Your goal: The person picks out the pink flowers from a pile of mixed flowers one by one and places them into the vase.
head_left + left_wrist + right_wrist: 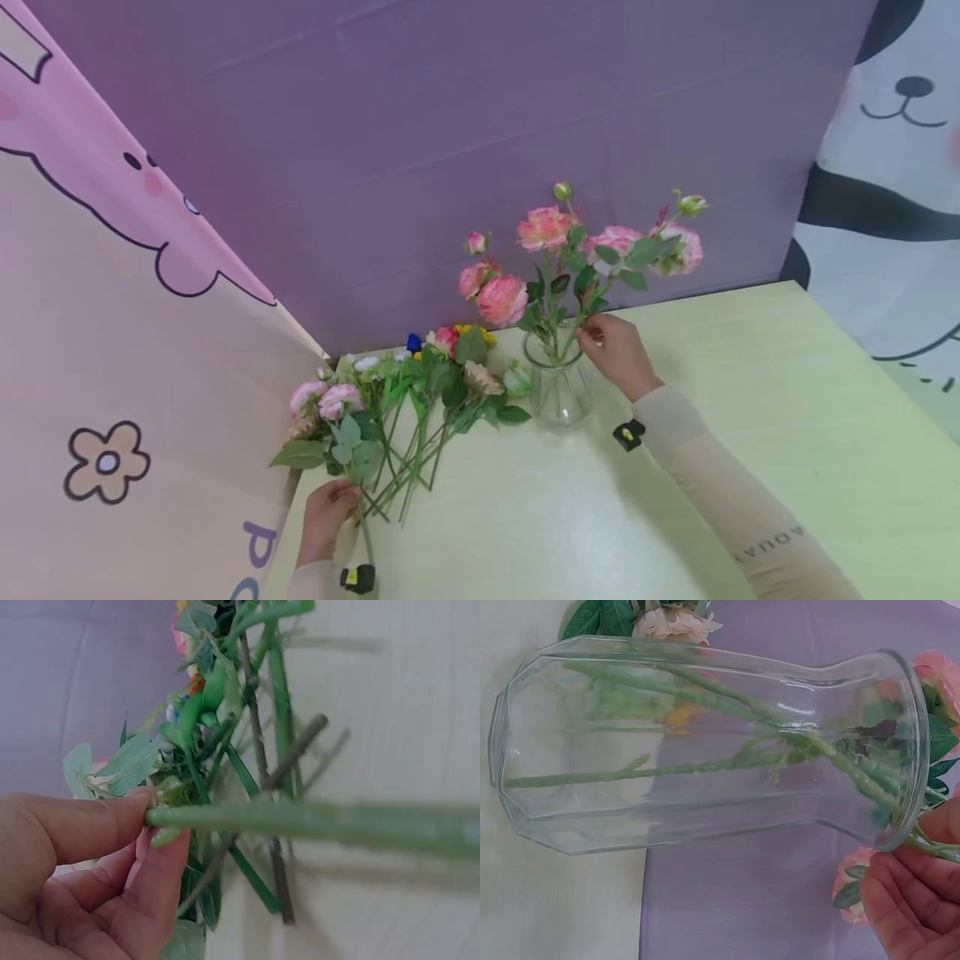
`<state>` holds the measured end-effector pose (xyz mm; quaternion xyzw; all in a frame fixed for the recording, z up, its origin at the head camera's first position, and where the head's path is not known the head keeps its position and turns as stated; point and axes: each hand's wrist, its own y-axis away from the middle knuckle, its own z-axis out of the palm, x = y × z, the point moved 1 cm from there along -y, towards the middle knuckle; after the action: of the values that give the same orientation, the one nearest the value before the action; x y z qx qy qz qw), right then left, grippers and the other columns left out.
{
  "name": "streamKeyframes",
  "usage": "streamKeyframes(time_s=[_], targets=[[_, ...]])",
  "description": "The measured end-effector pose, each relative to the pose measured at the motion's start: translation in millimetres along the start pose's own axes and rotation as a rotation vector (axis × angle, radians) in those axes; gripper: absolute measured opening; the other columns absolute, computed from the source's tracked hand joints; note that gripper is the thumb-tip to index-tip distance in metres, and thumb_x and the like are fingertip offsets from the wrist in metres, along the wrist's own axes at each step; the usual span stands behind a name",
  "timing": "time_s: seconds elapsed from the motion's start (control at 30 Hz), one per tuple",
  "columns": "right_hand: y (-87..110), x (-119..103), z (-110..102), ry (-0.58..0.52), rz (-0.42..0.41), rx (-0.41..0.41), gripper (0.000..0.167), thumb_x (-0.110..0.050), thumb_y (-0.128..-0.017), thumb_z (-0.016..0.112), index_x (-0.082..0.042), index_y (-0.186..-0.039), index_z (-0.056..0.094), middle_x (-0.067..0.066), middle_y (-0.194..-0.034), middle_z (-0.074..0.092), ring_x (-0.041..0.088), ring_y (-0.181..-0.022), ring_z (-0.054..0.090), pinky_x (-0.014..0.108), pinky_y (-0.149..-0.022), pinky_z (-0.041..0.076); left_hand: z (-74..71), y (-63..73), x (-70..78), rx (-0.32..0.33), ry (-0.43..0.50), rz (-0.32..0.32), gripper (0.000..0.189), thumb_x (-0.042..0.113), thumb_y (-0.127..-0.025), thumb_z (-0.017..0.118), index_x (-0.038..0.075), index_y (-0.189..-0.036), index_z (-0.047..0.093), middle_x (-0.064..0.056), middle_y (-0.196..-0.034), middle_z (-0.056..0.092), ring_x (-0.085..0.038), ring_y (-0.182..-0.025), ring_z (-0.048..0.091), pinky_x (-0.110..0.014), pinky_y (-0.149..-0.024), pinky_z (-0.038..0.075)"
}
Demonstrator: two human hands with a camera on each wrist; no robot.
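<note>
Near the table's left edge my left hand point(326, 517) pinches a green flower stem point(315, 821) between thumb and fingers. Pink-and-white blooms point(341, 400) and leaves stand just above that hand in the head view. At the vase mouth, my right hand point(618, 354) pinches a thin green stem point(930, 846) right beside the rim. The clear glass vase point(705, 817) stands upright on the table, narrow at the neck. Several stems cross inside it, carrying pink and coral peonies point(502, 300) and green buds point(692, 205) above the rim.
A pile of loose artificial flowers point(431, 375) lies left of the vase, stems crossing toward the front. A whitish-green bloom point(517, 379) lies close against the vase. Behind the pale table point(750, 400) hangs a purple cloth point(390, 167); a printed pink-and-cream panel point(195, 350) borders the left.
</note>
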<state>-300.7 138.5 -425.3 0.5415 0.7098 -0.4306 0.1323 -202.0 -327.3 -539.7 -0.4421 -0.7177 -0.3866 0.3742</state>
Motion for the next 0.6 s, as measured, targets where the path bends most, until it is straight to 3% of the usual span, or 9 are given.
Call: streamKeyframes(time_s=[0.3, 0.6], targets=[[1.2, 5.0, 0.8, -0.088, 0.03, -0.006, 0.019, -0.011, -0.092, 0.057, 0.006, -0.092, 0.066, 0.02, -0.087, 0.068, 0.033, -0.079, 0.065, 0.044, -0.073, 0.055, 5.2, 6.2, 13.3, -0.008, -0.001, 0.046, 0.035, 0.0, -0.089, 0.056, -0.016, -0.12, 0.048, -0.024, -0.107, 0.059, -0.017, -0.087, 0.06, -0.021, -0.072, 0.053], [12.9, 13.6, 2.2, -0.165, 0.096, -0.033, 0.034, -0.023, -0.098, 0.051, 0.007, -0.106, 0.063, 0.023, -0.1, 0.066, 0.036, -0.092, 0.063, 0.046, -0.079, 0.054, 12.8, 7.9, 23.8, -0.017, -0.021, 0.098, 0.034, 0.002, -0.091, 0.056, -0.013, -0.121, 0.05, -0.024, -0.111, 0.057, -0.013, -0.086, 0.057, -0.018, -0.07, 0.051]])
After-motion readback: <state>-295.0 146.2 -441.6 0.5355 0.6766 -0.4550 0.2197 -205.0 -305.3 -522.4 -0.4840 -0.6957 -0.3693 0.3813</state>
